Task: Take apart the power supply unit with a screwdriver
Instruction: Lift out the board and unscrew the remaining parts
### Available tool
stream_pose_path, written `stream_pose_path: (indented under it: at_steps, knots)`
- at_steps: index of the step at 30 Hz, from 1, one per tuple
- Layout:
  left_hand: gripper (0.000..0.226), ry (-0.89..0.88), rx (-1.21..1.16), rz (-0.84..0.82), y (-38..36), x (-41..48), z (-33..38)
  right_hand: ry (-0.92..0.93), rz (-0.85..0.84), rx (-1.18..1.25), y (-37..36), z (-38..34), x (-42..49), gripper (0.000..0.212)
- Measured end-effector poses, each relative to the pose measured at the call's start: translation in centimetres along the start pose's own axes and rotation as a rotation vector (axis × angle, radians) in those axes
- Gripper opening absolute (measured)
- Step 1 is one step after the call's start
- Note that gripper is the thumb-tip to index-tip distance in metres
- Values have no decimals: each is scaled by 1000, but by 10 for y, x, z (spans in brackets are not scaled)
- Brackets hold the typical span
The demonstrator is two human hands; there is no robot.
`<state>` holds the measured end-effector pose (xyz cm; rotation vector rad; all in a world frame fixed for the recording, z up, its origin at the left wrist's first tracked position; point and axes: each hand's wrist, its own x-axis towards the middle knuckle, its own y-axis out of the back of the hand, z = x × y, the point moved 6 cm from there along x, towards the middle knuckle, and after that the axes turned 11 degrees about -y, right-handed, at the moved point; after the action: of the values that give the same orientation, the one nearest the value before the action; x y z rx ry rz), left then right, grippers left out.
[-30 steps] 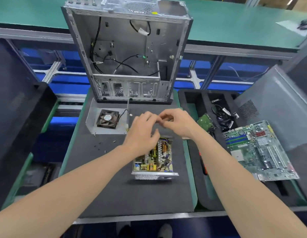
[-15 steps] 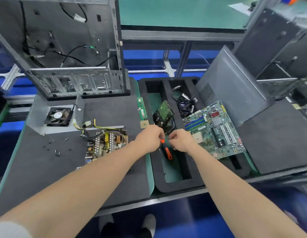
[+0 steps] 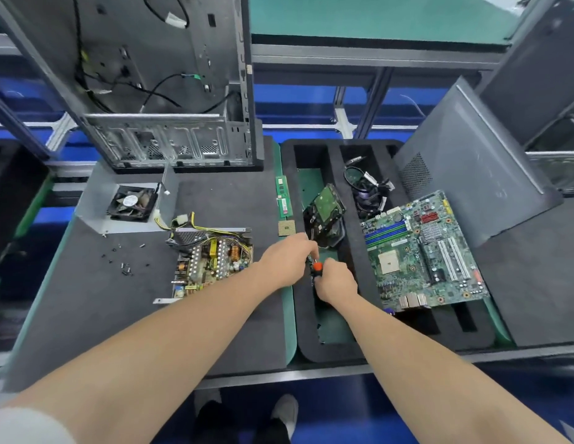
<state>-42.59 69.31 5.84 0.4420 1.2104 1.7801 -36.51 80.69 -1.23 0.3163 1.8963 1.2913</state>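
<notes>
A workbench [image 3: 215, 203] topped with a dark grey mat and a green border fills the foreground. Behind it stands a second bench [image 3: 375, 17] with a green top on a grey metal frame [image 3: 374, 100]. Blue floor [image 3: 359, 408] shows below the front edge. The light is bright and even.

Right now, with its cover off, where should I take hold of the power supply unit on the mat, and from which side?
Take the power supply unit by its upright metal back wall, pinching it from above, right of the wire bundle. The top is open and its inner parts lie exposed, so only the walls look safe.
</notes>
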Motion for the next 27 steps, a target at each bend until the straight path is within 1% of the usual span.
stream_pose_path:
  at_steps: [2,4,7,9,12,13,14,16,18,19,22,24,25,27]
  knots:
    - [48,-34,51,24,6,-2,0,-2,17,95,3,-1,-4,33]
    - [54,-99,124,74,16,-4,2,28,62,216,14,-5,-11,34]
    - [71,-191,257,157,35,-7,5,116,163,341,44,-15,-27,32]
    - [80,-230,303,241,53,-11,6,168,241,414,70,-25,-40,32]
    - [87,-221,298,421,90,-25,1,275,306,504,109,-47,-60,28]
    - [83,-215,318,484,103,-31,-2,323,318,517,121,-56,-67,27]
    - [76,-208,347,544,117,-38,-6,374,331,524,131,-67,-76,26]
    - [49,-181,357,638,142,-55,-18,465,360,544,148,-87,-95,22]
    - [22,-184,304,694,161,-76,-33,530,372,619,162,-105,-112,20]
    - [16,-194,245,692,167,-85,-41,554,370,667,166,-114,-120,21]
    - [14,-180,5,586,164,-111,-65,612,370,765,173,-138,-141,27]
    - [9,-190,-122,526,156,-129,-75,695,361,795,172,-156,-155,30]
    - [6,-201,-190,478,151,-137,-79,742,349,771,169,-165,-162,32]
    - [19,-216,-269,344,141,-148,-85,808,311,640,158,-182,-172,35]
